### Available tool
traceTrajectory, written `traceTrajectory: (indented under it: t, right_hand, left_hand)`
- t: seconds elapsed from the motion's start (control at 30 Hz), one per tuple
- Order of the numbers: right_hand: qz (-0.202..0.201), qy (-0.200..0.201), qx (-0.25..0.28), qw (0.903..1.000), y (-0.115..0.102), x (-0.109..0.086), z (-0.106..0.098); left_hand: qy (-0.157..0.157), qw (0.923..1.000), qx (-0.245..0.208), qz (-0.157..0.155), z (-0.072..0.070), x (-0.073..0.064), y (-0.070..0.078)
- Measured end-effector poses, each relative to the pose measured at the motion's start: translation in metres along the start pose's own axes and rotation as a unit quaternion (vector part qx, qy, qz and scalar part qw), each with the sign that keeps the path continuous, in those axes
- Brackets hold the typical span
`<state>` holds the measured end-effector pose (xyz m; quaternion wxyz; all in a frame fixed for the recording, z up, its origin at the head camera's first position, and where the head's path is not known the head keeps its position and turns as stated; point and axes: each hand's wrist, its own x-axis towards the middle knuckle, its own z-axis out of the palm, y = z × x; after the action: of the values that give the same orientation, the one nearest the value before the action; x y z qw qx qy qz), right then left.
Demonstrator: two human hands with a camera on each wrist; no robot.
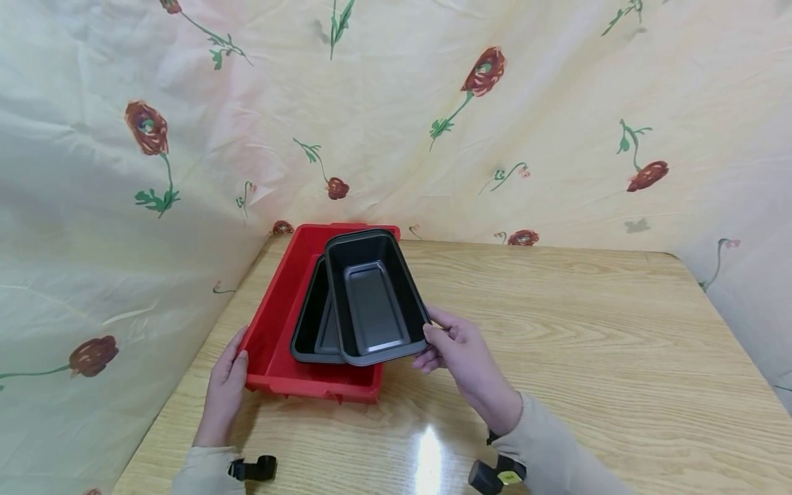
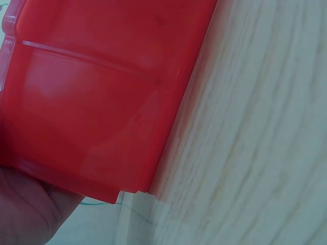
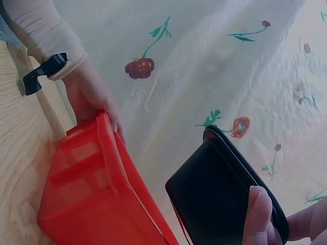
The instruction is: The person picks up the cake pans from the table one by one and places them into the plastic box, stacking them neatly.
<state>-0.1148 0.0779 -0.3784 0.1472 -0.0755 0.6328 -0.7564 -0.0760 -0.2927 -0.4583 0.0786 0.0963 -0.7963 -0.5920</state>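
Observation:
A black loaf pan is held tilted over the red plastic bin by my right hand, which pinches its near right corner. In the right wrist view the thumb lies on the outside wall of the loaf pan, below the rim. A second black loaf pan lies inside the bin, partly covered by the first. My left hand grips the near left rim of the bin. Close up in the left wrist view, the left hand holds the edge beside the bin's wall.
The bin stands at the left part of a wooden table. A pale cloth with painted flowers hangs behind the table and along its sides. Black straps with small devices sit on both wrists.

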Motion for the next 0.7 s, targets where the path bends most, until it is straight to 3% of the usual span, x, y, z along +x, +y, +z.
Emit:
traceTrajectory:
  t: [0.7]
  right_hand:
    - [0.014,-0.005,0.009,0.9999,0.003,0.008,0.022]
  left_hand:
    - [-0.001,1.0000,-0.006,0.000,0.000,0.000,0.001]
